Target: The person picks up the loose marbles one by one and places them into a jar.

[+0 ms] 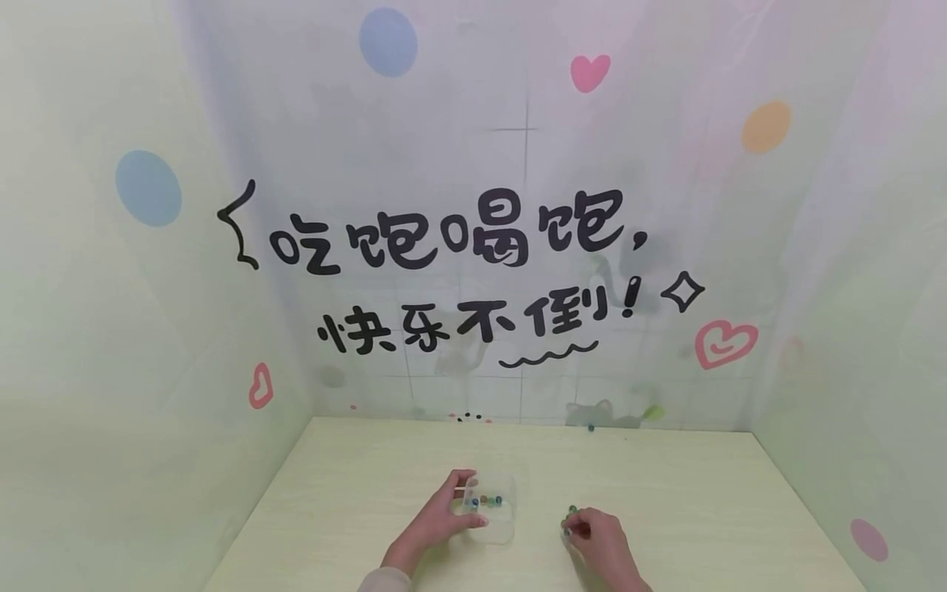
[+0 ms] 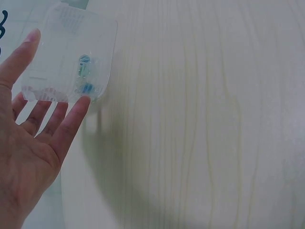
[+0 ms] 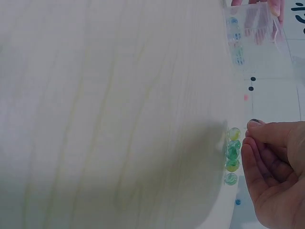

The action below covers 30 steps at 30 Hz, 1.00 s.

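Observation:
My left hand [image 1: 447,514] holds a clear plastic box [image 1: 503,533] by its side, thumb on one face and fingers behind. Inside the box several glass marbles [image 1: 484,500] sit in a row, also visible in the left wrist view as bluish-green marbles [image 2: 84,71]. On the tabletop to the right of the box, a cluster of green and yellow glass marbles [image 3: 232,152] lies beside my right hand [image 3: 279,167]. Its thumb and fingertips are bent close together at these marbles. Whether a marble is between the fingertips is hidden.
A single dark marble [image 1: 591,427] lies at the back edge of the pale wooden table [image 1: 370,460]. Behind it stands a white printed curtain [image 1: 459,148], and similar fabric closes off both sides.

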Available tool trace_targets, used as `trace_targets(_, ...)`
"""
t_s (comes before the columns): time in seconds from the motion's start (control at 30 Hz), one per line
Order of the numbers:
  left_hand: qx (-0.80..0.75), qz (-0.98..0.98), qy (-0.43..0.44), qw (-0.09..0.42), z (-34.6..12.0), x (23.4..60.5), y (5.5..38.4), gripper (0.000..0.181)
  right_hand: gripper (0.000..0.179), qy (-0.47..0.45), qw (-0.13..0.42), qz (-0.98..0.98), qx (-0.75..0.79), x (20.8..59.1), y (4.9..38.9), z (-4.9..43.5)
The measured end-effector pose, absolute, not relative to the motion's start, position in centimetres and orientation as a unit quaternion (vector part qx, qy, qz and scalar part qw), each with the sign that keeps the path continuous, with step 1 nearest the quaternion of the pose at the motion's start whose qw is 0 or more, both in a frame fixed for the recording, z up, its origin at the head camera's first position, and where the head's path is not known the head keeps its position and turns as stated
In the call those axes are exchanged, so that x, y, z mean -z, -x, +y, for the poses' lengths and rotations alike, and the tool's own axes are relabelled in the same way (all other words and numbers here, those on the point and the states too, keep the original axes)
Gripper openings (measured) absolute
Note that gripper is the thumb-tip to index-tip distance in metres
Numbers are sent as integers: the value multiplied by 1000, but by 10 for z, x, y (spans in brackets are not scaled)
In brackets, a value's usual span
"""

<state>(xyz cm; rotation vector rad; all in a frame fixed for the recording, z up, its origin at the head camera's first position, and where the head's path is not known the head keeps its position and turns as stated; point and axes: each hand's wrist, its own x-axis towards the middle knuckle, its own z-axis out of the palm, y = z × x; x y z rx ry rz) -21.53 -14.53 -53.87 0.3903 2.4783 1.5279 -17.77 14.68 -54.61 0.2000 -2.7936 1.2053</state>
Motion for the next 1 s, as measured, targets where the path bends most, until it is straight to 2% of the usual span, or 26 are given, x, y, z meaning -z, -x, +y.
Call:
trace_targets(0.47, -520, 838, -131, 103, -145, 536, 215, 78, 15, -75, 65, -919, -381, 538, 187, 139)
trace_targets(1.0, -527, 832, -136, 104, -147, 537, 215, 78, 15, -76, 59, -913, -396, 524, 196, 124)
